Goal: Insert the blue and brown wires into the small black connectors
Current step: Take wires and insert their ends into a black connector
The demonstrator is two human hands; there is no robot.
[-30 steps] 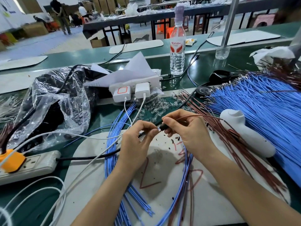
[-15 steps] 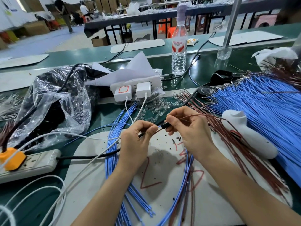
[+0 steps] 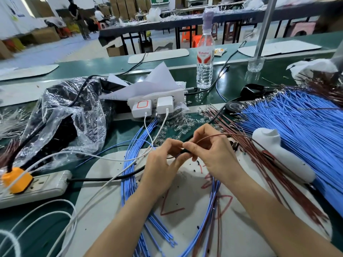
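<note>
Left hand (image 3: 163, 162) pinched the small black connector (image 3: 183, 151) over the far edge of the white mat (image 3: 185, 229), fingers curled. Right hand (image 3: 213, 154) pinched a brown wire (image 3: 213, 135) near its tip, hard against the connector.

Step judged: seating the brown wire. Next move likely needs a straight push into the socket, left hand bracing.

Loose brown wires (image 3: 278, 179) and blue wires (image 3: 300, 127) lay toward the right edge of the desk (image 3: 111, 134).

Versus half a second before: fingertips had closed together, hiding most of the connector.
</note>
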